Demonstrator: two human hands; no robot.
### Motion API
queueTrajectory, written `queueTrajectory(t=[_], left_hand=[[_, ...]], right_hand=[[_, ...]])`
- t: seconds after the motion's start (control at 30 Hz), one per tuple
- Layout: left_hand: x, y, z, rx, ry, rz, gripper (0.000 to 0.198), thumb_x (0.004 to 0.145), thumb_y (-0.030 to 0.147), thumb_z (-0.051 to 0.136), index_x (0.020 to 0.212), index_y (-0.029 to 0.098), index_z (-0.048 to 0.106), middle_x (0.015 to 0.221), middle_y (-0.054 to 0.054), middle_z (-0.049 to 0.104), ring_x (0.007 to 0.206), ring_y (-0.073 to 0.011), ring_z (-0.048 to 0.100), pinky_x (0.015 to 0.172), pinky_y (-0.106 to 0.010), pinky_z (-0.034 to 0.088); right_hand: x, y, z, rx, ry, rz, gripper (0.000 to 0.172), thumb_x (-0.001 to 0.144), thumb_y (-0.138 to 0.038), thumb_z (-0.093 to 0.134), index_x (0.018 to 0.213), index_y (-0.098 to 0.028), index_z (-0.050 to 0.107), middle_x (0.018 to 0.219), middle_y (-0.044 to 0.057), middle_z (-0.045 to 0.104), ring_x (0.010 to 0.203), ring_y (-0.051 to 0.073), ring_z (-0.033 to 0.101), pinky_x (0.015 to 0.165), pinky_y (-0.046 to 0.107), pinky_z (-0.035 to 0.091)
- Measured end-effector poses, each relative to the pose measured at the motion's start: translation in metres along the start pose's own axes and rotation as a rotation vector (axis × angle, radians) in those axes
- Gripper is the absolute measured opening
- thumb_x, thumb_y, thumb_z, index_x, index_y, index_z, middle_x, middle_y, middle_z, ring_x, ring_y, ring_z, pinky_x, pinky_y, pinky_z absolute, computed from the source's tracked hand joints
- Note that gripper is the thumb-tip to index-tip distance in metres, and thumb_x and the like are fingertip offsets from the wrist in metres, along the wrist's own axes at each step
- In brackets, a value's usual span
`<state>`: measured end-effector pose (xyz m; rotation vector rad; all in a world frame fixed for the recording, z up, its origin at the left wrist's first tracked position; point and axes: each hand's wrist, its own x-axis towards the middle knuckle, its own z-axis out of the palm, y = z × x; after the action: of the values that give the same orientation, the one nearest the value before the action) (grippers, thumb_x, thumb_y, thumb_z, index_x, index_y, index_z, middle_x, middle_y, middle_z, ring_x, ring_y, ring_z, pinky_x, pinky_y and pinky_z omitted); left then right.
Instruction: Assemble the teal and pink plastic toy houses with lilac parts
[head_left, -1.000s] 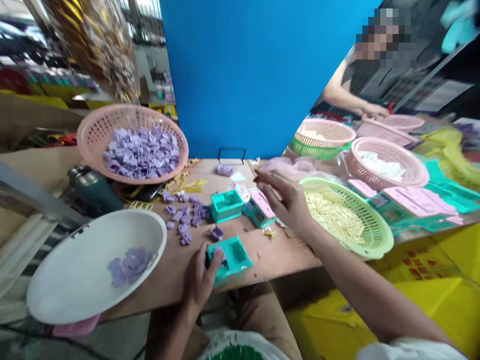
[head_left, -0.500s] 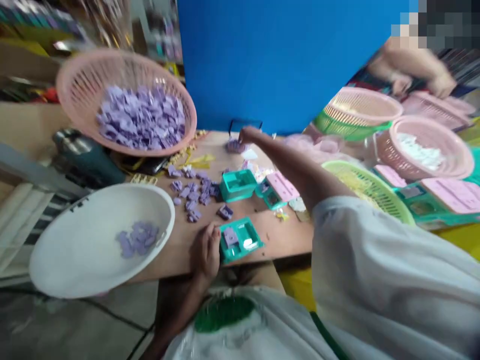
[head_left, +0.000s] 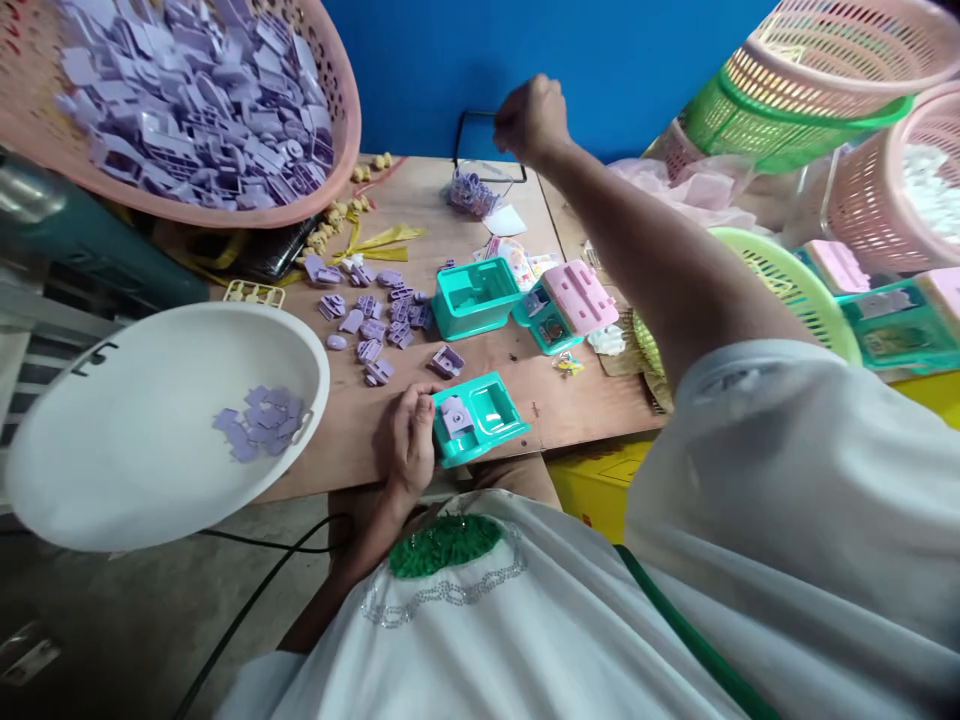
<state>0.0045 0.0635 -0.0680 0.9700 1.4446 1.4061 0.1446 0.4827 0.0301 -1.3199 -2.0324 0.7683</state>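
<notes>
My left hand (head_left: 414, 440) grips the left side of a teal plastic tray (head_left: 491, 440) at the table's front edge. A small lilac plastic part (head_left: 455, 416) sits in the tray's left compartment. My right hand (head_left: 534, 120) is raised at the far side of the table, its fingers closed; what they hold, if anything, is hidden. Below it lies a clear wrapping with small purple pieces (head_left: 472, 193), beside a thin black frame (head_left: 491, 175). A teal box (head_left: 476, 300) and a teal case with a pink lid (head_left: 577, 300) stand beyond the tray. Loose lilac parts (head_left: 373, 330) lie to the left.
A pink basket (head_left: 346, 120) heaped with lilac parts stands at the back left. In front of it, a white bowl (head_left: 135, 400) holds a few flat lilac pieces. Green and pink baskets (head_left: 795, 130) crowd the right, and a blue panel (head_left: 420, 80) closes off the back.
My right hand has lifted up from the small purple pieces at the back. My left hand stays on the teal tray. The view has tilted down, and the co-worker is out of view.
</notes>
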Motion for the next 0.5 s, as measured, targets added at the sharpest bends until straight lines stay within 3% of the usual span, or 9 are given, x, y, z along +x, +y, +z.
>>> queueTrajectory(t=[0.07,0.17,0.23,0.37,0.5], left_hand=[[0.001,0.000,-0.001,-0.043,0.013,0.023,0.052,0.097,0.070,0.051,0.101,0.021,0.067,0.092,-0.005,0.071,0.081,-0.0199,0.066,0.073,-0.030,0.052],[0.002,0.010,-0.005,-0.046,0.180,0.179,0.040,0.095,0.059,0.063,0.109,0.021,0.067,0.110,-0.009,0.071,0.103,-0.0220,0.068,0.091,-0.033,0.054],[0.002,0.024,-0.008,-0.050,0.236,0.279,0.036,0.092,0.051,0.072,0.111,0.021,0.069,0.112,-0.009,0.072,0.108,-0.0222,0.068,0.096,-0.034,0.055],[0.000,0.058,-0.009,-0.262,0.049,0.146,0.036,0.087,0.045,0.080,0.112,0.020,0.075,0.109,-0.009,0.077,0.087,-0.0184,0.074,0.080,-0.030,0.060],[-0.003,0.072,-0.006,-0.489,-0.009,-0.016,0.042,0.071,0.049,0.091,0.095,0.017,0.079,0.089,-0.008,0.080,0.070,-0.0188,0.074,0.069,-0.031,0.063]], right_hand=[[-0.041,-0.035,-0.010,0.007,0.085,-0.012,0.005,0.085,-0.010,0.074,0.081,-0.008,0.077,0.082,0.001,0.073,0.106,0.023,0.074,0.081,0.022,0.055],[-0.128,-0.086,-0.007,0.396,-0.070,-0.033,0.006,0.081,-0.012,0.083,0.085,-0.014,0.079,0.078,-0.003,0.077,0.077,0.010,0.074,0.076,0.022,0.060],[-0.191,-0.107,0.006,0.611,-0.177,-0.029,0.013,0.078,-0.016,0.087,0.089,-0.013,0.081,0.078,0.000,0.078,0.072,0.011,0.074,0.078,0.027,0.063],[-0.278,-0.115,0.039,0.805,-0.201,0.008,0.036,0.071,-0.046,0.093,0.092,-0.019,0.083,0.087,0.003,0.079,0.081,0.017,0.075,0.080,0.035,0.066],[-0.309,-0.115,0.059,0.859,-0.139,0.009,0.040,0.072,-0.053,0.092,0.092,-0.020,0.081,0.089,0.005,0.078,0.083,0.019,0.074,0.078,0.035,0.064]])
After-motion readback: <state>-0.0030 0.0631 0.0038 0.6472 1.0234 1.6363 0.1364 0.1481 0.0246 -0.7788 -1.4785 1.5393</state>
